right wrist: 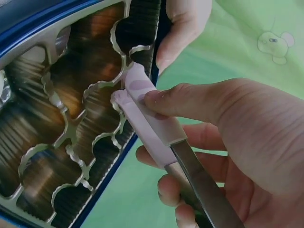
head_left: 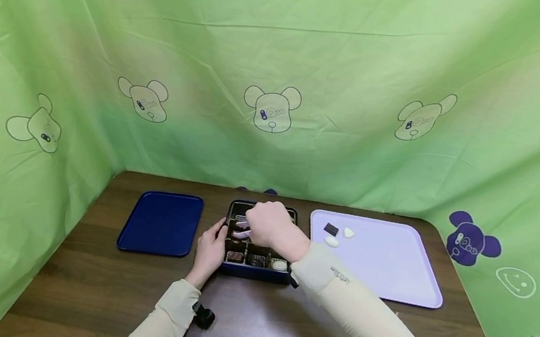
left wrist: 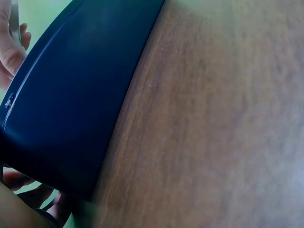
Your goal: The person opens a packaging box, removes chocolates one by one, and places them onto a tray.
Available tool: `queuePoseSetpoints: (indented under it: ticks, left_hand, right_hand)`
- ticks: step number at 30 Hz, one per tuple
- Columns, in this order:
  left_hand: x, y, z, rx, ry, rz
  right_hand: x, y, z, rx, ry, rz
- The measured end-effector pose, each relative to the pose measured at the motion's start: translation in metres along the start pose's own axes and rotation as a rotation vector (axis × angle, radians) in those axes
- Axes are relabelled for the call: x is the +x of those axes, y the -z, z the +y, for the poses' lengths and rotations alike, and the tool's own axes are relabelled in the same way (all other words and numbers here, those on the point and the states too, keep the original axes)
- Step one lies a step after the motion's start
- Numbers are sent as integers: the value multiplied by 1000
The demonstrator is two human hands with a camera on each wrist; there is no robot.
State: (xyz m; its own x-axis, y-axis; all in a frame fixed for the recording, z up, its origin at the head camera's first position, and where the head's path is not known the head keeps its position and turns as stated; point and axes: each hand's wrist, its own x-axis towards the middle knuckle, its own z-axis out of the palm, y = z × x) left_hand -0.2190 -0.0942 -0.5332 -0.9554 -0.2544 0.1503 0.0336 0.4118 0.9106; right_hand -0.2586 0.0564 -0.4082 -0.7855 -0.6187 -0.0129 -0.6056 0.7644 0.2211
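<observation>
A dark blue chocolate box (head_left: 255,272) with a ribbed gold insert (right wrist: 71,95) stands mid-table. My left hand (head_left: 210,248) grips its left wall (left wrist: 71,95), thumb (right wrist: 183,28) on the rim. Over the box, my right hand (head_left: 270,225) holds metal tongs (head_left: 242,230) with pink tips (right wrist: 135,92). The tips are close together above an empty cup at the box's left edge, with nothing seen between them. The front row holds two dark chocolates (head_left: 235,256) and a white one (head_left: 280,265).
A dark blue tray (head_left: 161,222) lies left of the box. To the right, a lilac tray (head_left: 389,267) carries a dark chocolate (head_left: 330,229) and two white ones (head_left: 348,233). Green cloth walls surround the brown table (left wrist: 213,118).
</observation>
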Motion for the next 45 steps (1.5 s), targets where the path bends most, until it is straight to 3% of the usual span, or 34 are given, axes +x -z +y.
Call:
queuePoseSetpoints:
  ticks: [8, 16, 24, 45]
  left_hand:
    - [-2, -1, -1, -3, 16, -6]
    - [0, 0, -1, -16, 14, 0]
    - [0, -1, -2, -13, -3, -13]
    - [1, 0, -1, -22, -12, -6]
  right_hand:
    - [6, -5, -9, -9, -5, -58]
    - [11, -5, -16, -47, 8, -46]
    - [15, -8, -26, -83, 11, -93]
    - [19, -10, -23, -64, 60, -43]
